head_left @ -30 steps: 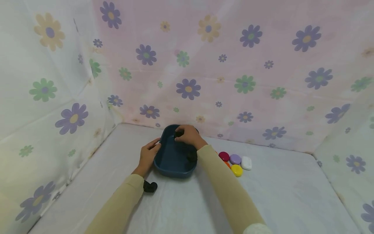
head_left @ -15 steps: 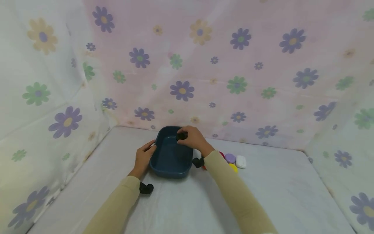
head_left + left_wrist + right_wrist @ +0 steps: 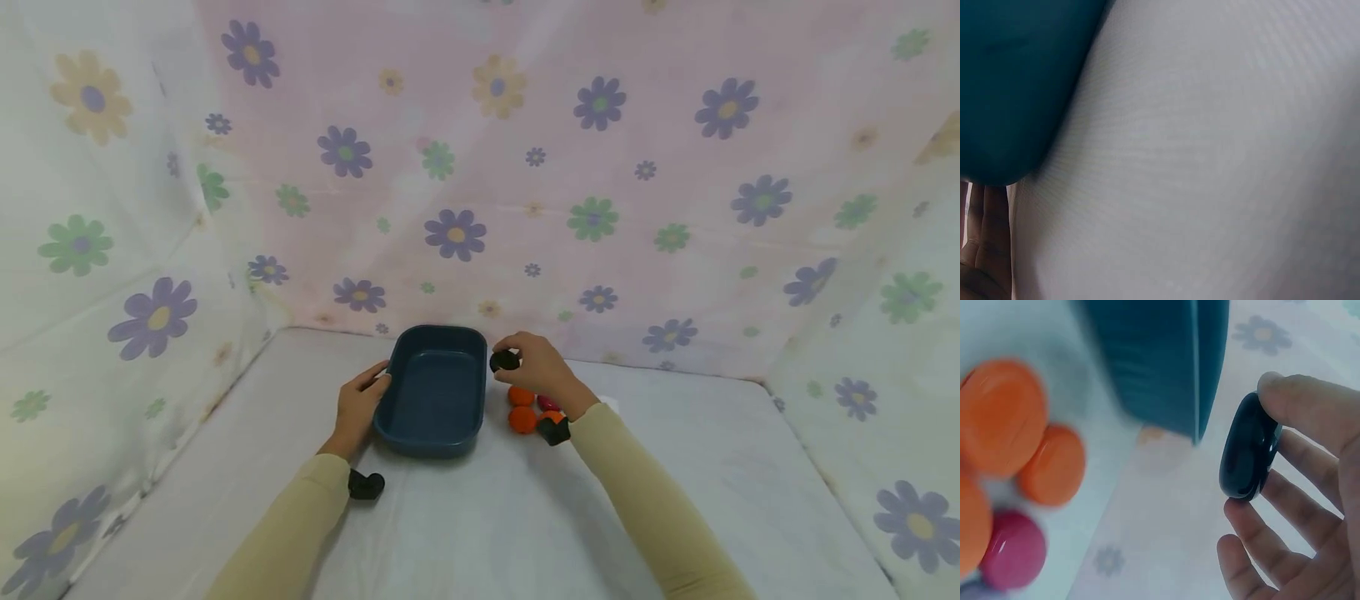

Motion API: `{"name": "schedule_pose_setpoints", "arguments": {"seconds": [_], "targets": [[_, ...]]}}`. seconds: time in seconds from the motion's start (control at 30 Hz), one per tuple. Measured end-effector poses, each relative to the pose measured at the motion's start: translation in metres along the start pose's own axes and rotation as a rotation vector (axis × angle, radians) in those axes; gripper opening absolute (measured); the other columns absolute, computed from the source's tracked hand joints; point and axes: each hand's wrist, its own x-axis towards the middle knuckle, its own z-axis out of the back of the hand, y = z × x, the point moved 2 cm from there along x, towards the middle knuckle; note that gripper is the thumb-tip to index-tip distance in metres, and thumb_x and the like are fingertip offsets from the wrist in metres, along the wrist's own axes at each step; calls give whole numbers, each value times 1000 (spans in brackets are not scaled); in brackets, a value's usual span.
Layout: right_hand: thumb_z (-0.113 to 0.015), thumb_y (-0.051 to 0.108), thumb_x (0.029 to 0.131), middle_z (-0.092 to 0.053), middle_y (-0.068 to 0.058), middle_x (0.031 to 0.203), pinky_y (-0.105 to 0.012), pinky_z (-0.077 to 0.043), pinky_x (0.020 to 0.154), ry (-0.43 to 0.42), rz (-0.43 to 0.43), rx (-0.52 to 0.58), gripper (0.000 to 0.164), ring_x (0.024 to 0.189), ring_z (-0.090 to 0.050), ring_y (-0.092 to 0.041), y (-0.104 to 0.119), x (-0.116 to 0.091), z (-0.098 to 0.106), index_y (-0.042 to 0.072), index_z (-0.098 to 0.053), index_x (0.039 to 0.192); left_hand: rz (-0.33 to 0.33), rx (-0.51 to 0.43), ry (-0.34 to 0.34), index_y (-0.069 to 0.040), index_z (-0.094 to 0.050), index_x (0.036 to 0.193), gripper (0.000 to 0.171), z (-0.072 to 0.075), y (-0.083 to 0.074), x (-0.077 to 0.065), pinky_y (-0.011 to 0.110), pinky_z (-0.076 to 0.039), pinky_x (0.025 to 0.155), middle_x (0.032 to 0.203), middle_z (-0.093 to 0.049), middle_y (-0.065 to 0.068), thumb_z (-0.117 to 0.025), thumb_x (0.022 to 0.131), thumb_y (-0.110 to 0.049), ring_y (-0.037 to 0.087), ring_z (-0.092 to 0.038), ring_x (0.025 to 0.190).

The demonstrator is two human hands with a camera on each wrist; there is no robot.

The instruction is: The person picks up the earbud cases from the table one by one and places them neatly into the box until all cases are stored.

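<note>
A dark blue rectangular tub (image 3: 433, 392) stands near the back wall, with nothing visible inside. My left hand (image 3: 356, 410) rests against its left side, fingers and thumb extended along the outer wall. Just beyond the tub's right rim, my right hand (image 3: 538, 367) pinches a glossy black rounded bar (image 3: 1247, 447), like a piece of soap, between thumb and fingers. It is held above the table, apart from the tub. Below that hand lie rounded orange pieces (image 3: 522, 420) and a magenta piece (image 3: 548, 403); the right hand and forearm hide part of this group.
A white piece (image 3: 611, 405) shows partly behind the right forearm. Black camera mounts stick out at the left wrist (image 3: 366, 485) and right wrist (image 3: 554, 431). Flower-printed cloth walls (image 3: 457, 167) enclose the white-covered table (image 3: 450, 533) at the back and both sides.
My right hand has lifted the black bar from inside the tub and carried it right, past the rim. The left hand has stayed against the tub. The view has shifted slightly right.
</note>
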Motion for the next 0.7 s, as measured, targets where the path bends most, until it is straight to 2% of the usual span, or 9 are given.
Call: {"name": "schedule_pose_setpoints", "arguments": {"seconds": [0.27, 0.47, 0.7], "targets": [[-75, 23, 82, -62, -6, 119, -42, -53, 90, 15, -77, -43, 38, 104, -57, -27, -26, -36, 24, 14, -65, 118, -17, 15, -26, -21, -62, 132, 41, 1, -2, 1, 22, -45, 81, 120, -67, 13, -58, 93, -35, 18, -59, 104], [-75, 23, 82, -61, -8, 119, -46, -52, 90, 23, -171, -92, 39, 107, -56, -29, -50, -63, 33, 14, -65, 119, -11, 16, -35, -20, -62, 131, 41, 1, -2, 2, 22, -46, 79, 120, -67, 12, -57, 92, -34, 18, -60, 102], [-76, 21, 81, -62, -10, 117, -47, -52, 90, 29, -186, -133, 37, 106, -57, -30, -84, -90, 37, 13, -66, 116, 21, 31, -22, -23, -61, 132, 41, -1, -1, 2, 21, -44, 81, 121, -66, 12, -57, 94, -37, 19, -56, 105]]}}
